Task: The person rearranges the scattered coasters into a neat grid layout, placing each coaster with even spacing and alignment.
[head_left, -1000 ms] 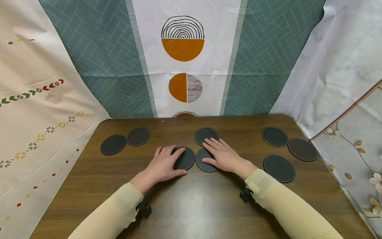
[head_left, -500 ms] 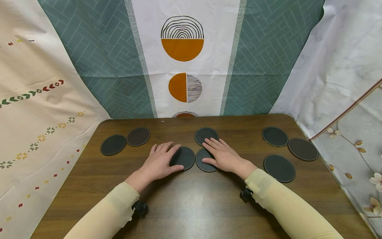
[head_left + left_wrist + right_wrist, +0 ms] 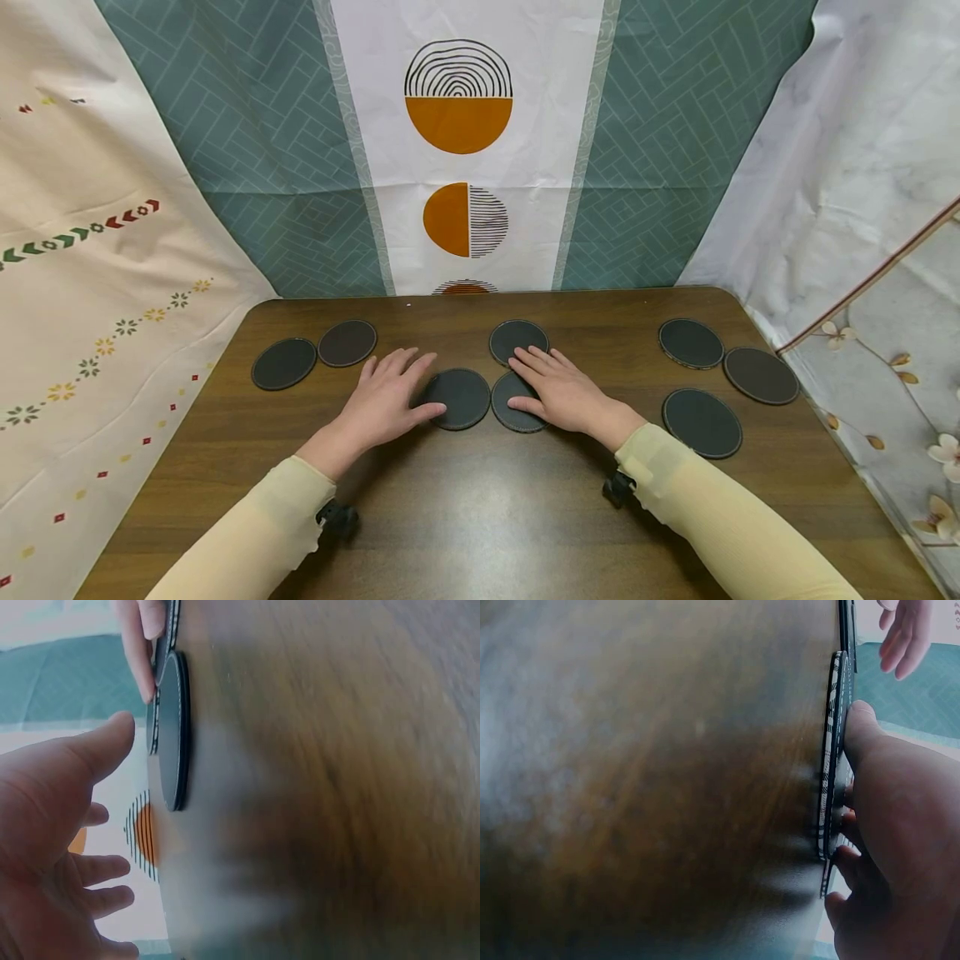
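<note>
My left hand (image 3: 382, 407) hovers with spread fingers at the left edge of a round black coaster (image 3: 459, 400). In the left wrist view its thumb points at that coaster's side, a gap between them, and the palm holds nothing. My right hand (image 3: 562, 390) lies flat over a second black coaster (image 3: 510, 388), the thumb across its top. Its fingertips reach the near edge of a third black coaster (image 3: 515, 337) just behind. These three coasters sit edge to edge, two in front and one at the back. The right wrist view shows a patterned rim (image 3: 829, 757) beside the right hand.
A black coaster (image 3: 284, 363) and a dark brown coaster (image 3: 347, 343) lie side by side at the table's back left. On the right are two black coasters (image 3: 702, 423) and a brown one (image 3: 762, 375). Printed cloths (image 3: 465, 233) hang behind the wooden table (image 3: 480, 517).
My left hand has drawn away to the left from the front-left coaster, uncovering it. That coaster and my right hand stay where they were.
</note>
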Demonstrator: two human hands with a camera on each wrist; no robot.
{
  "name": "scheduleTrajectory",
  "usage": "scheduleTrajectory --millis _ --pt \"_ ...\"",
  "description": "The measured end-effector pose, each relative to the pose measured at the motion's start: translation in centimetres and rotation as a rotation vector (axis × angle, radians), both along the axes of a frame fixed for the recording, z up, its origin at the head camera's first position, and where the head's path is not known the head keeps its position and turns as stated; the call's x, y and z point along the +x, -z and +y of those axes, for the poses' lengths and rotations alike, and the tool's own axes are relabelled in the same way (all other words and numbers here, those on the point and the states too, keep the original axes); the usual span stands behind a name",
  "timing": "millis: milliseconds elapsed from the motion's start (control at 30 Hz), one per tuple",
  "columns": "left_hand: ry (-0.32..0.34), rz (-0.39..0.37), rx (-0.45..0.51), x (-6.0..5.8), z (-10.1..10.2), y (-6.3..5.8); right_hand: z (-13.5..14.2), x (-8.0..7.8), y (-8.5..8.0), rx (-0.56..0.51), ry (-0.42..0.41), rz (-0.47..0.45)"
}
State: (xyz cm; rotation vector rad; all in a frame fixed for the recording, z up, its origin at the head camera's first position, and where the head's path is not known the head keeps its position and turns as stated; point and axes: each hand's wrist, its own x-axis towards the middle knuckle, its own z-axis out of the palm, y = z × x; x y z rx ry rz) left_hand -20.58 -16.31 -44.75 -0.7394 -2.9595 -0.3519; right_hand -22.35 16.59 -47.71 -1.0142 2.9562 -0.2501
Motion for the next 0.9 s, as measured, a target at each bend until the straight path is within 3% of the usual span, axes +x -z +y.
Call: scheduleTrajectory --millis 900 --pt "-0.111 0.016 0.005 -1.6 -4.9 -0.5 0.0 -0.2 0.1 0.027 0.011 -0.030"
